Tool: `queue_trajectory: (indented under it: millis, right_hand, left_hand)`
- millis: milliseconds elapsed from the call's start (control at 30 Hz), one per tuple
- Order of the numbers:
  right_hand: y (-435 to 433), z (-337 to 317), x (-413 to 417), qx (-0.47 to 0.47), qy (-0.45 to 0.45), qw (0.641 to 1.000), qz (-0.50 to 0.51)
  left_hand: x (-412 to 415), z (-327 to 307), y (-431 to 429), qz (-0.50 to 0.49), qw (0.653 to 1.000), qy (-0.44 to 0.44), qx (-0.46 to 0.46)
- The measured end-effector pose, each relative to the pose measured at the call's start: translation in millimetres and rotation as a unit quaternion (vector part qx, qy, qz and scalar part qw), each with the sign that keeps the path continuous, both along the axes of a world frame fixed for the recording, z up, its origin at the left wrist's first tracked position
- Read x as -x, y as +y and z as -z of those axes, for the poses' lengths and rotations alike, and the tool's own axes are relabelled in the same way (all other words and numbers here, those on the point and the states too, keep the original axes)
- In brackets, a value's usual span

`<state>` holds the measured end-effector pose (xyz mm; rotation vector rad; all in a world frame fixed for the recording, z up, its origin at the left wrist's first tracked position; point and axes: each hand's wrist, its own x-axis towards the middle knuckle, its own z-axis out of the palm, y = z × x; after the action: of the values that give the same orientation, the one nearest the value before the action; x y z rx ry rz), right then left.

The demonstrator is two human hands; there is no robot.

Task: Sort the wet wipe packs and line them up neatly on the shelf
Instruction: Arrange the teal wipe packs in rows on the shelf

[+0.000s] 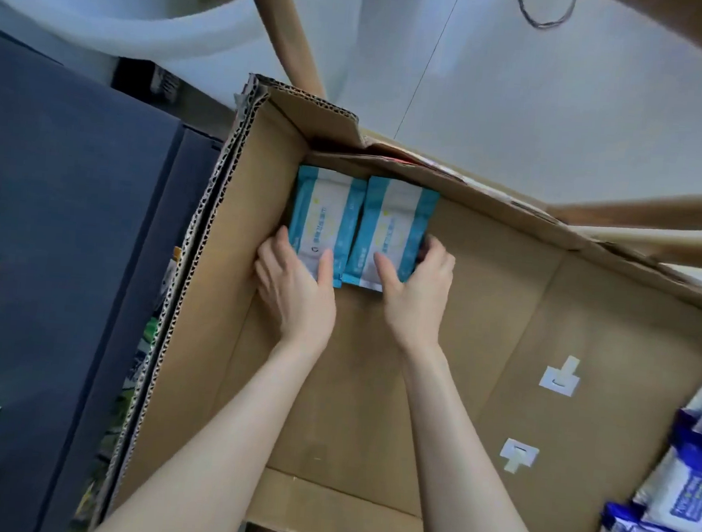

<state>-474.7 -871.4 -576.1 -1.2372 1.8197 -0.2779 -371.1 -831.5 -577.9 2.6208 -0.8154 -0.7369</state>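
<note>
Here, my left hand (293, 286) pinching the left teal-and-white plastic wet wipe pack (323, 217), thumb on top, my right hand (417, 287) gripping the right pack (394, 227) beside it, both in the far-left corner of the brown cardboard box (504, 320).

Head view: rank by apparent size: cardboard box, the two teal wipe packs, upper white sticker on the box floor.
1. cardboard box, by far the largest.
2. left teal pack and right teal pack: they look alike, so no ranking between them.
3. upper white sticker, the smallest.
</note>
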Motion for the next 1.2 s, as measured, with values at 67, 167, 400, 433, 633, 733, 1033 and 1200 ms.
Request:
queue_trajectory:
  millis: [67, 167, 400, 433, 633, 733, 1033, 1200]
  right_hand:
    - [-3.2, 6.8, -0.6, 0.01, -0.002, 1.0, 0.021]
    - [-9.1, 10.0, 2.3, -0.01, -0.022, 0.999, 0.047]
    - [-3.2, -16.6, 7.0, -0.022, -0.097, 0.991, 0.085]
    - [0.0, -23.1, 8.0, -0.023, -0.103, 0.99, 0.093]
    - [33.2, -96.4, 23.2, -0.024, -0.155, 0.979, 0.13]
    - [58.1, -146.3, 35.0, -0.03, -0.199, 0.971, 0.13]
    - [149.9, -273.0, 70.1, -0.019, -0.28, 0.956, 0.086]
    - [209.3, -305.9, 95.2, -0.01, -0.303, 0.953, 0.005]
  left_hand:
    - [1.4, 4.4, -2.1, -0.011, 1.0, -0.006, 0.01]
    - [0.8, 6.5, -4.4, -0.015, 1.0, -0.006, 0.011]
    - [-6.3, -24.1, 0.1, -0.033, 0.993, 0.099, 0.058]
    - [-7.1, -32.2, 1.8, -0.037, 0.99, 0.119, 0.066]
    - [-2.4, -108.4, 34.5, -0.064, 0.969, 0.206, 0.121]
    - [1.3, -152.3, 66.9, -0.051, 0.954, 0.258, 0.143]
    - [18.7, -267.1, 188.8, -0.132, 0.927, 0.263, 0.233]
    - [54.3, -301.5, 276.8, -0.187, 0.903, 0.244, 0.299]
